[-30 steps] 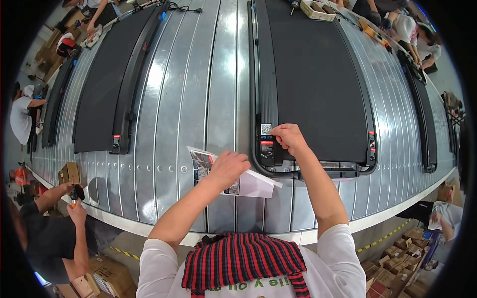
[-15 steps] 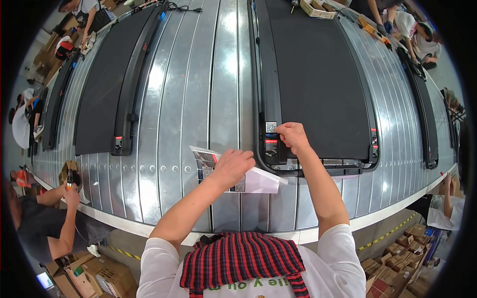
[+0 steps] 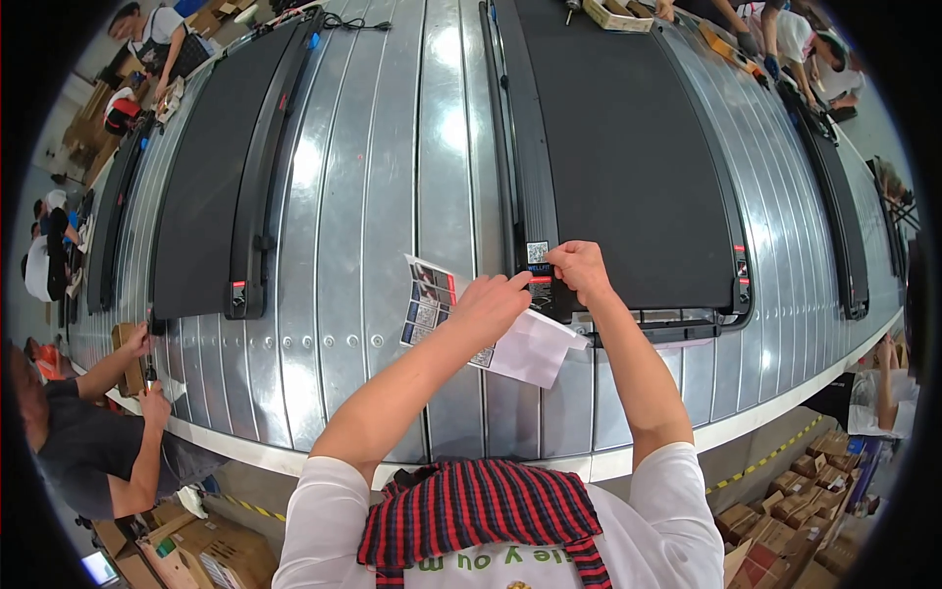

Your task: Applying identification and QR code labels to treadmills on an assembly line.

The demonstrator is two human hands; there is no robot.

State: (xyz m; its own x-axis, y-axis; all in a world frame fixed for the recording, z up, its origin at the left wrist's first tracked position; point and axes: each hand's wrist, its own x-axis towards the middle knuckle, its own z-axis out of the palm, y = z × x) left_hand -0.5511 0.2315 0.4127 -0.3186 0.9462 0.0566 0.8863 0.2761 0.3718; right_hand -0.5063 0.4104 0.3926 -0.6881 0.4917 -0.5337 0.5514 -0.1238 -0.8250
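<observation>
A black treadmill (image 3: pixel 628 147) lies flat before me, its side rail (image 3: pixel 530 187) running away on its left. Near the rail's front end sits a sticker (image 3: pixel 537 252) with a square code on it, above a black-and-red warning label (image 3: pixel 540 291). My right hand (image 3: pixel 581 272) is closed in a pinch at the sticker's right edge. In my left hand (image 3: pixel 486 309) are sheets of stickers (image 3: pixel 429 299) with white backing paper (image 3: pixel 535 351), partly covered by the hand. Its fingertips reach the rail just beside the warning label.
Another treadmill (image 3: pixel 211 187) lies to the left, and a narrow black frame (image 3: pixel 834 206) to the right. A co-worker (image 3: pixel 98 432) holds a tool at the left table edge. Beyond the treadmill stands a parts box (image 3: pixel 620 16). Cartons (image 3: pixel 795 491) are stacked below right.
My left hand has moved right and slightly up with the sticker sheets, closer to the labels. My right hand keeps its pinch at the sticker. The co-worker's hands at left have shifted.
</observation>
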